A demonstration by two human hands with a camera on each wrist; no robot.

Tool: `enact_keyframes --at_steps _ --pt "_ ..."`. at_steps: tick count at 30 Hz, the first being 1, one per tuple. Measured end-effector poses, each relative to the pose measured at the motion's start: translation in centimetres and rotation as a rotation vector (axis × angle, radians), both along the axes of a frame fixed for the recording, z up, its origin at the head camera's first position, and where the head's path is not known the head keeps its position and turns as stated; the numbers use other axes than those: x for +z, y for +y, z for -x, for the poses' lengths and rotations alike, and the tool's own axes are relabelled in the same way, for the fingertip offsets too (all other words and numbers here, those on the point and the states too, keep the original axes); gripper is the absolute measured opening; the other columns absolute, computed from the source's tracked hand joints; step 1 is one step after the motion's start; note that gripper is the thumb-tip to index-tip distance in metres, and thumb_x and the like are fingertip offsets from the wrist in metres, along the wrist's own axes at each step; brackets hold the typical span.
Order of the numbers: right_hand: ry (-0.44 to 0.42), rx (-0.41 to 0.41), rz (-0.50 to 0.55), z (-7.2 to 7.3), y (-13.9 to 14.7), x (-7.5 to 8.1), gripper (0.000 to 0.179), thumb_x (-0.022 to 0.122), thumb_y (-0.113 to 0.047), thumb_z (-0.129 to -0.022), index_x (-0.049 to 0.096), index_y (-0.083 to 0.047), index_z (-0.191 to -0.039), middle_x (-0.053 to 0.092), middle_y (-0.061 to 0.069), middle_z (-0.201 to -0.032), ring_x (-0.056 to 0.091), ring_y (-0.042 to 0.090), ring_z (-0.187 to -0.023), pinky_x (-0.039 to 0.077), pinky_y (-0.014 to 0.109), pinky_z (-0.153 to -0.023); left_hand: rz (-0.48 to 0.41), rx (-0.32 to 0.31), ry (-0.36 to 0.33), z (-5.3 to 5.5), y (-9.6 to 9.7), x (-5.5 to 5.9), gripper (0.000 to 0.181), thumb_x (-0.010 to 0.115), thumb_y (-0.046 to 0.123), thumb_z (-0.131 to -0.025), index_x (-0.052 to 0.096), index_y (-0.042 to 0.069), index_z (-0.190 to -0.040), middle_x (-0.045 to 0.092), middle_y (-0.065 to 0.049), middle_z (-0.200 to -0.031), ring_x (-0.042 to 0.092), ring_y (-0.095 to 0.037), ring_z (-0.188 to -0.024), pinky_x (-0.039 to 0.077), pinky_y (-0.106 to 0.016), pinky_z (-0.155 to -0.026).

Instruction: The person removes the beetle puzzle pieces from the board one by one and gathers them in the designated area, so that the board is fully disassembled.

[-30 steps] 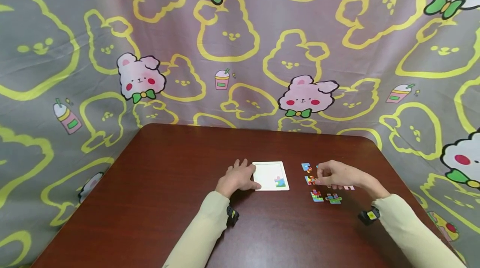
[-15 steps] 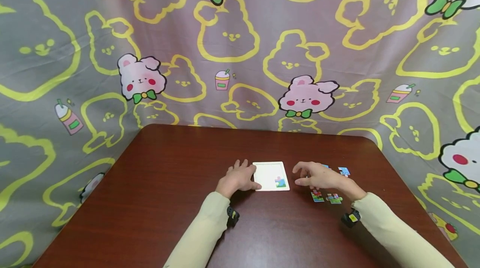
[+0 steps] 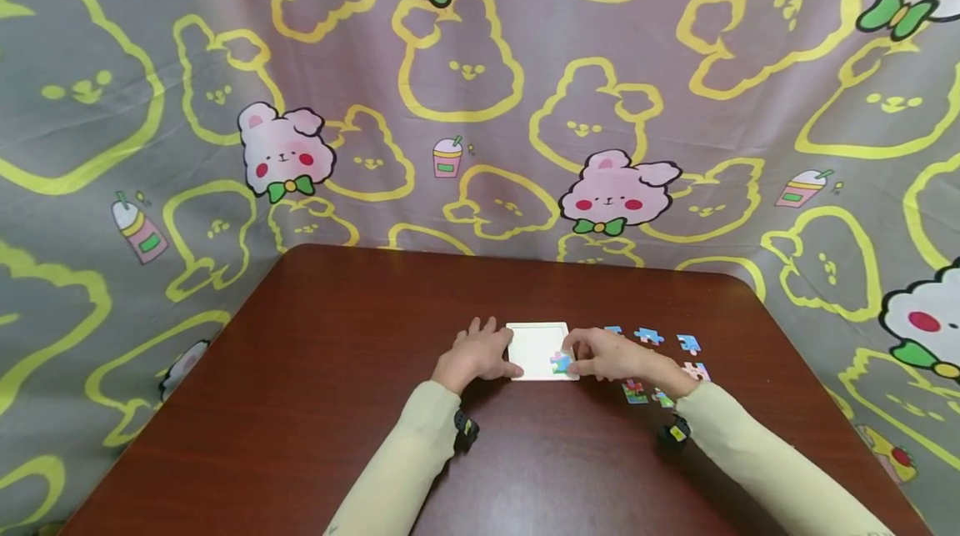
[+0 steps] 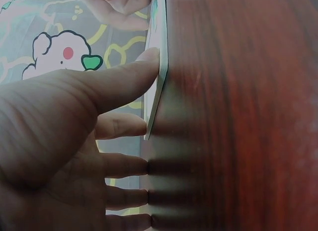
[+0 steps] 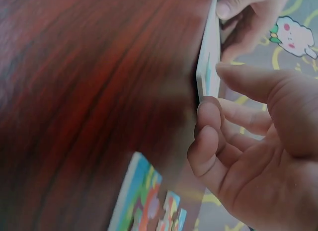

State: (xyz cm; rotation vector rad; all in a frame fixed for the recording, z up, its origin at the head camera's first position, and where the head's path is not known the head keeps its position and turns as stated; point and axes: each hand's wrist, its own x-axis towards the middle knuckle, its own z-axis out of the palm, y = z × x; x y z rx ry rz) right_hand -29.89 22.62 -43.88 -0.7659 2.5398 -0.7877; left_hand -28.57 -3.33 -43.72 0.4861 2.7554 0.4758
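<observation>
A square white puzzle tray [image 3: 532, 340] lies on the table, with a blue, green and pink jigsaw piece [image 3: 558, 363] in its near right corner. On the tray's left side rests my left hand [image 3: 480, 354], fingers spread and fairly straight. Its thumb [image 4: 131, 82] presses on the tray's rim, and the index fingertip touches the edge. My right hand [image 3: 603, 354] is at the tray's right edge, thumb and index finger at the corner piece, pinching it. The right wrist view has the other fingers curled beside the tray; the exact contact is partly hidden.
Several loose jigsaw pieces lie right of the tray, among them a blue piece [image 3: 648, 336], a far-right blue piece [image 3: 688, 343], a pink piece [image 3: 697, 371] and a red-green piece [image 3: 634, 392]. The right forearm covers part of them. A patterned cloth [image 3: 480, 102] hangs behind the brown table [image 3: 375, 336].
My right hand has moved left from the loose pieces to the tray's corner, its thumb and index finger coming to the piece there. The left hand has stayed in place on the tray.
</observation>
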Motion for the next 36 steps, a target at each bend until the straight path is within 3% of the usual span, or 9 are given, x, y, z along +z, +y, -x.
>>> enact_keyframes --at_steps 7,15,30,36 --pt "0.043 0.019 -0.009 0.3 -0.9 -0.5 0.019 0.071 -0.015 -0.09 0.061 -0.008 -0.105 0.061 -0.002 -0.065 0.051 0.01 -0.045 0.047 0.026 -0.045 0.016 0.003 0.003 0.1 0.1 0.0 0.069 0.066 0.048 -0.091 0.042 0.019 -0.149 0.021 -0.016 -0.163 0.012 -0.042 -0.151 0.018 -0.056 -0.121" --pt "0.024 0.012 -0.019 0.5 -1.1 -0.4 0.017 0.07 -0.013 -0.091 0.06 -0.006 -0.102 0.064 -0.001 -0.067 0.052 0.009 -0.047 0.047 0.025 -0.046 0.019 0.002 0.002 0.1 0.1 0.0 0.07 0.065 0.048 -0.091 0.04 0.019 -0.15 0.021 -0.017 -0.163 0.012 -0.043 -0.151 0.019 -0.056 -0.12" --pt "0.123 -0.012 -0.045 0.3 -1.3 -0.6 0.013 0.072 -0.017 -0.09 0.063 -0.008 -0.094 0.063 -0.005 -0.069 0.052 0.007 -0.058 0.042 0.023 -0.056 0.022 -0.006 0.02 0.1 0.1 -0.3 0.07 0.066 0.049 -0.091 0.042 0.019 -0.15 0.023 -0.017 -0.162 0.014 -0.043 -0.151 0.021 -0.056 -0.12" --pt "0.149 -0.008 -0.008 0.1 -1.1 -0.7 0.015 0.074 -0.014 -0.088 0.059 -0.009 -0.088 0.057 -0.006 -0.065 0.049 0.006 -0.058 0.041 0.022 -0.056 0.023 -0.012 0.021 0.1 0.1 -0.2 0.07 0.065 0.049 -0.091 0.041 0.019 -0.15 0.022 -0.017 -0.163 0.013 -0.043 -0.151 0.021 -0.056 -0.12"
